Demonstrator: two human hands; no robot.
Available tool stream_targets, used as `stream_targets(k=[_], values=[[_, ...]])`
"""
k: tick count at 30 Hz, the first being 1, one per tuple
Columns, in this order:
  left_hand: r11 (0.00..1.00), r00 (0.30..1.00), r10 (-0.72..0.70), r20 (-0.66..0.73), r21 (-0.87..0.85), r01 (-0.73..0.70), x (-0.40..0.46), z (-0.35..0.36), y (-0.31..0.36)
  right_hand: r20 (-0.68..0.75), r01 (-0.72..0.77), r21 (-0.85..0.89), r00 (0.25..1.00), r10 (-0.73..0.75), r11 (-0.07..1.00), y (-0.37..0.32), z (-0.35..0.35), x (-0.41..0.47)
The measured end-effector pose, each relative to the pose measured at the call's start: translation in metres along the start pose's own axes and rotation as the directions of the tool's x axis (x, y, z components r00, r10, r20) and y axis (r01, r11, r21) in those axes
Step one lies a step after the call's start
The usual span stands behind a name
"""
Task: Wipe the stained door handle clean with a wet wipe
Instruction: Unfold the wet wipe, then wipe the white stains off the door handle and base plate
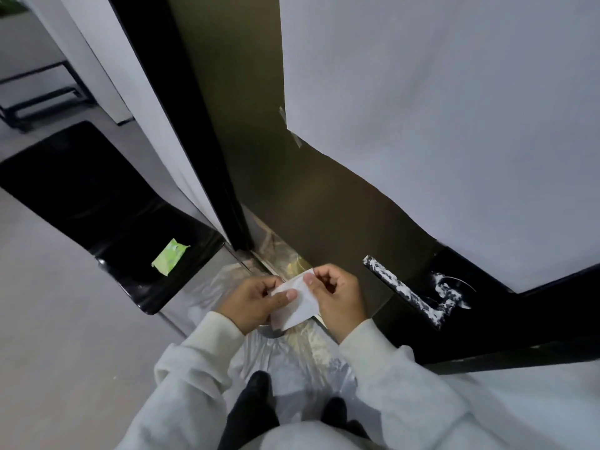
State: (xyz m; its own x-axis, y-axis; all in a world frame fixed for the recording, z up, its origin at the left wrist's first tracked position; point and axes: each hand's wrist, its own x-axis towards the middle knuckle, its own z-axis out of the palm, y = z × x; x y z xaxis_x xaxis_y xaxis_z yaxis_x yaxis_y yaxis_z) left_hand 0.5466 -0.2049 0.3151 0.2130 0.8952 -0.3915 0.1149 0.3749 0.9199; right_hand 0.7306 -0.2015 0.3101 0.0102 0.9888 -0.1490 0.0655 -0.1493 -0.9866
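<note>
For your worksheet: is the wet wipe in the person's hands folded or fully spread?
Folded: the wet wipe shows a small layered shape pinched between left hand and right hand.

Our left hand (256, 298) hides part of the wet wipe (297, 302); the green packet's (169, 257) print is too blurred for us to read.

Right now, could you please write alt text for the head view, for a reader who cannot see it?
Both hands, left and right, pinch a white wipe in front of a dark door. To the right, the black handle is smeared white. A green packet lies on a black chair at left.
</note>
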Motion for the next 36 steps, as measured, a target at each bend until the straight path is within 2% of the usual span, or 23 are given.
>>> stream_targets(k=[5,12,15,21,24,26,29,32,36], values=[[0.991,0.995,-0.093,-0.027,-0.098,0.09,-0.008,0.005,-0.007,0.017,-0.103,0.06,0.995,0.102,0.993,0.021,-0.011,-0.013],[0.986,0.988,-0.153,0.025,-0.06,0.154,0.007,0.031,0.0,-0.045,-0.186,0.206,0.979,0.199,0.961,0.03,-0.028,-0.014],[0.986,0.983,-0.165,0.078,-0.011,0.166,0.013,0.037,-0.002,-0.046,-0.155,0.22,0.984,0.169,0.963,0.028,-0.035,-0.014],[0.979,0.959,-0.072,0.273,0.206,0.015,0.025,0.049,0.027,-0.017,-0.088,0.209,0.995,0.093,0.974,0.023,-0.049,-0.011],[0.946,0.95,-0.032,0.31,0.317,-0.072,0.031,0.064,0.042,-0.039,-0.103,0.268,0.992,0.118,0.958,0.021,-0.054,-0.011],[0.932,0.963,0.018,0.267,0.344,-0.113,0.033,0.073,0.045,-0.063,-0.161,0.373,0.978,0.197,0.914,0.021,-0.057,-0.011],[0.949,0.985,0.155,0.08,0.265,-0.171,0.039,0.076,0.043,-0.127,-0.237,0.51,0.93,0.345,0.827,0.026,-0.064,-0.011],[0.934,0.952,0.305,-0.037,0.206,-0.291,0.047,0.076,0.046,-0.145,-0.289,0.507,0.9,0.411,0.812,0.031,-0.075,-0.014],[0.908,0.911,0.403,-0.082,0.16,-0.388,0.051,0.083,0.062,-0.152,-0.275,0.569,0.891,0.428,0.775,0.034,-0.086,-0.018]])
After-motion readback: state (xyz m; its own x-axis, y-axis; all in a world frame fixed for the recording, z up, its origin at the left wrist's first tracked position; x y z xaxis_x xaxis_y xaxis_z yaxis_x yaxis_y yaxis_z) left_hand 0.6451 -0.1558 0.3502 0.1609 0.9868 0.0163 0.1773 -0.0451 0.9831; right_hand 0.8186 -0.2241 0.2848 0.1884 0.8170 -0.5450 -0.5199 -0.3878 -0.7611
